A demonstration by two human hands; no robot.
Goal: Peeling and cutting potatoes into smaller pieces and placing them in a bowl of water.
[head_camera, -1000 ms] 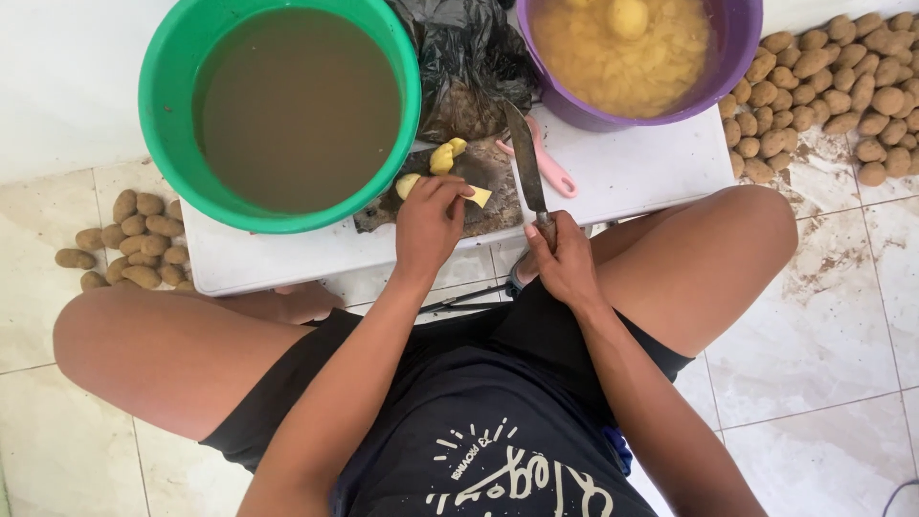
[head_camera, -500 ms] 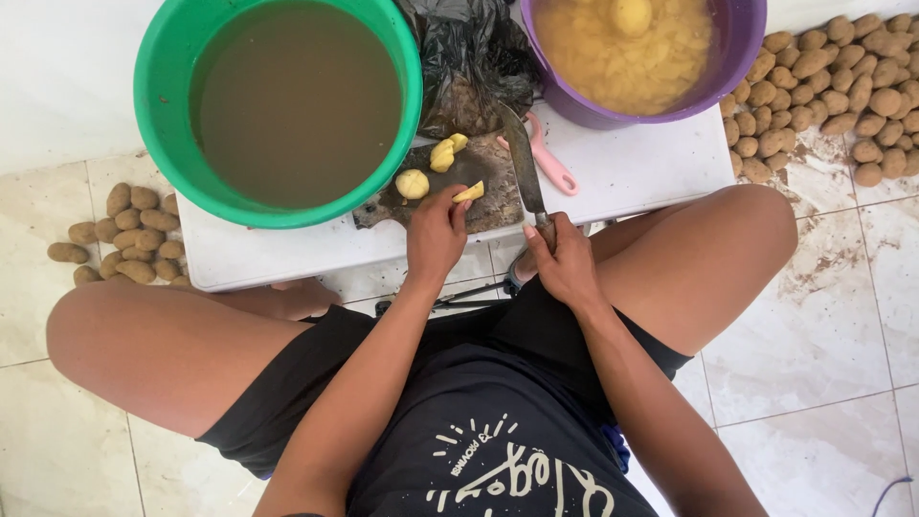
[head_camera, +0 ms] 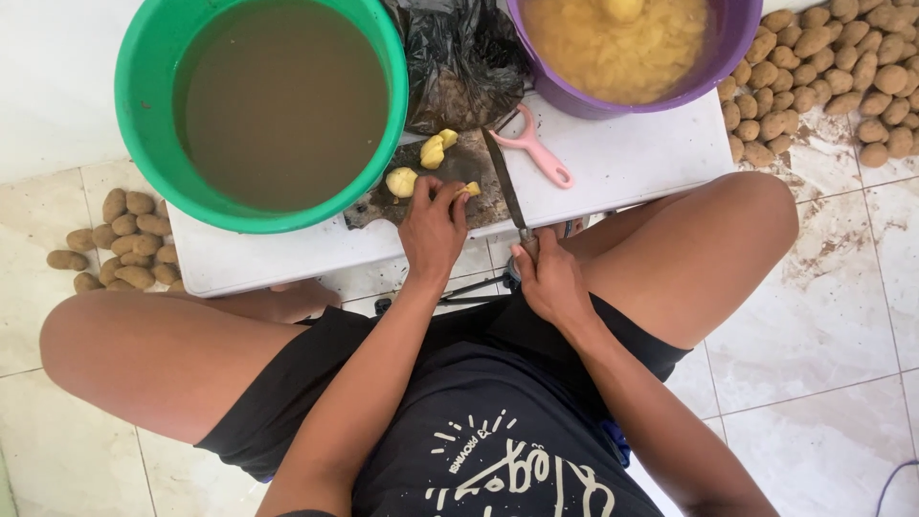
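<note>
My left hand (head_camera: 433, 230) presses a small yellow peeled potato piece (head_camera: 469, 189) onto a dark, dirty cutting board (head_camera: 479, 163) on a low white table (head_camera: 632, 163). My right hand (head_camera: 544, 278) grips the handle of a long knife (head_camera: 504, 182), whose blade lies edge-down just right of that piece. Two more peeled pieces lie on the board, one (head_camera: 401, 181) left of my fingers and one (head_camera: 434, 149) farther back.
A green basin (head_camera: 144, 124) of murky water and a purple bucket (head_camera: 613, 96) of peeled potato stand on the table, a black plastic bag (head_camera: 459, 57) between them. A pink peeler (head_camera: 541, 153) lies beside the board. Unpeeled potatoes lie in piles on the tiled floor, left (head_camera: 120, 244) and right (head_camera: 823, 86).
My left hand moved off the round piece and now holds only the small piece. The knife swung closer, its blade turning edge-down beside that piece. The view shifted slightly.
</note>
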